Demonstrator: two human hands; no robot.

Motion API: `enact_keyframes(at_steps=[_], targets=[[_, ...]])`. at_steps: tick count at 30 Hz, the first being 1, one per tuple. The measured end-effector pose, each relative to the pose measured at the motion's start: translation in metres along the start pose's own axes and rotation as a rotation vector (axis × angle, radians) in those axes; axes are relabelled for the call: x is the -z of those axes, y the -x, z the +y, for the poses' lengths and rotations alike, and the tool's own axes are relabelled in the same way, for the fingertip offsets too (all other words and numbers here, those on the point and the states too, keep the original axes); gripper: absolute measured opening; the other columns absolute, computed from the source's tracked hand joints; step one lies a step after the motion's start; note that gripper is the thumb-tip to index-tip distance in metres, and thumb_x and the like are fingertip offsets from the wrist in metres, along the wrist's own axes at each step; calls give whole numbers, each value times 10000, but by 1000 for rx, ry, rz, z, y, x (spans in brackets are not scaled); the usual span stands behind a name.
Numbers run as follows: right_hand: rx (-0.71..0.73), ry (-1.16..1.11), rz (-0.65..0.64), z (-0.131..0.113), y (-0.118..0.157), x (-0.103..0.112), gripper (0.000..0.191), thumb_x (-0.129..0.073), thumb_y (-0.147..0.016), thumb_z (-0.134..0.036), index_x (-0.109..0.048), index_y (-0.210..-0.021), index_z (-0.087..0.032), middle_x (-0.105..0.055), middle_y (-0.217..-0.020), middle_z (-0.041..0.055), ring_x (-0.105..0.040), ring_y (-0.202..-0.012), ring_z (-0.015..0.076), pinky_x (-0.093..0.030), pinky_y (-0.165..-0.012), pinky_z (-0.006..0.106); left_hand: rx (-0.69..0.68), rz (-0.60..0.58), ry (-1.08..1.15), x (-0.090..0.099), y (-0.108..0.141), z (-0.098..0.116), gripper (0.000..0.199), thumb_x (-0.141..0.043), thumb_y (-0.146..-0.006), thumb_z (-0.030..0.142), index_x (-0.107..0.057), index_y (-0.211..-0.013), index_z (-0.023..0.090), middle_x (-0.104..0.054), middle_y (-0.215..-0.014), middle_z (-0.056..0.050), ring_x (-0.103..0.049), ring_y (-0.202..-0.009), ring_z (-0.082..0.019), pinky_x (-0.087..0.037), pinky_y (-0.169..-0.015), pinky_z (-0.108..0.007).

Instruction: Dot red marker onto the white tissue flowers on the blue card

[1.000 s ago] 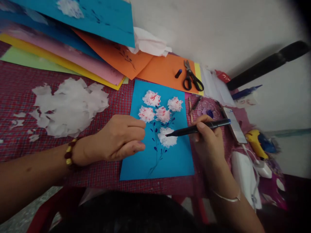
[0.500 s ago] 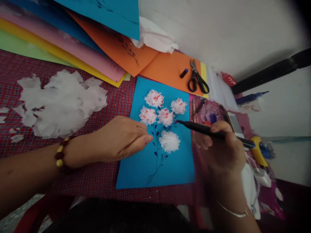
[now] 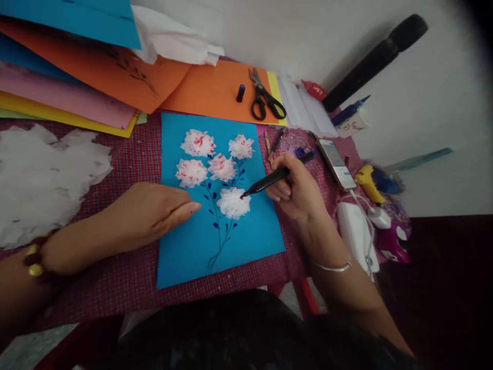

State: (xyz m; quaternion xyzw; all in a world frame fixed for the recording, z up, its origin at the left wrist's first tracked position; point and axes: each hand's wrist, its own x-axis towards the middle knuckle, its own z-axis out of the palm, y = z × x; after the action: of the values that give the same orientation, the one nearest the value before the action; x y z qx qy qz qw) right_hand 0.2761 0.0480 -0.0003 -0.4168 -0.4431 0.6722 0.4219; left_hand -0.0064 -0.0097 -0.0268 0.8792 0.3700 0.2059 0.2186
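A blue sheet of card [image 3: 192,252] lies before me, with drawn stems and dark blue leaves. Several crumpled white tissue paper flowers are on it; the upper ones carry red marks. My right hand [image 3: 295,190] pinches a black marker [image 3: 271,179], its tip at the lowest tissue flower [image 3: 233,204], which is nearly all white. A small red spot shows at the tip. My left hand [image 3: 162,208] rests curled on the card's left edge, its thumb toward the flowers and its inner fingers hidden; I see nothing held in it.
Cut white tissue [image 3: 46,180] is piled at the left on the checked cloth [image 3: 127,164]. Black-handled scissors [image 3: 264,97] and a marker cap [image 3: 241,93] lie on orange paper [image 3: 208,92]. A phone [image 3: 338,163] on a cable and a white power strip [image 3: 354,231] sit at the right.
The marker tip has come down from beside the upper right stem to the lowest flower. My view has shifted right, so the table appears farther left. The left hand stays curled at the card.
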Motion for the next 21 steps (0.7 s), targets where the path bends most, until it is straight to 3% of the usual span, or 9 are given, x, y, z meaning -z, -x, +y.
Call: enact_keyframes(at_steps=[12, 21], targets=[[151, 54, 60, 0, -7, 6, 400, -703, -802, -566, -560, -666, -218, -331, -366, -120, -271, -329, 55, -244, -387, 244, 197, -90, -108, 1, -4, 0, 660, -212, -989, 675, -468, -615, 193, -471, -562, 29, -438, -500, -111, -231, -543, -250], [142, 66, 74, 0, -8, 8, 398, -720, -786, -564, -558, -687, -214, -377, -380, -113, -325, -339, 59, -265, -392, 244, 256, -154, -183, -2, -3, -3, 440, -480, -951, 474, -476, -624, 180, -486, -588, 39, -441, -540, -98, -199, -570, -247]])
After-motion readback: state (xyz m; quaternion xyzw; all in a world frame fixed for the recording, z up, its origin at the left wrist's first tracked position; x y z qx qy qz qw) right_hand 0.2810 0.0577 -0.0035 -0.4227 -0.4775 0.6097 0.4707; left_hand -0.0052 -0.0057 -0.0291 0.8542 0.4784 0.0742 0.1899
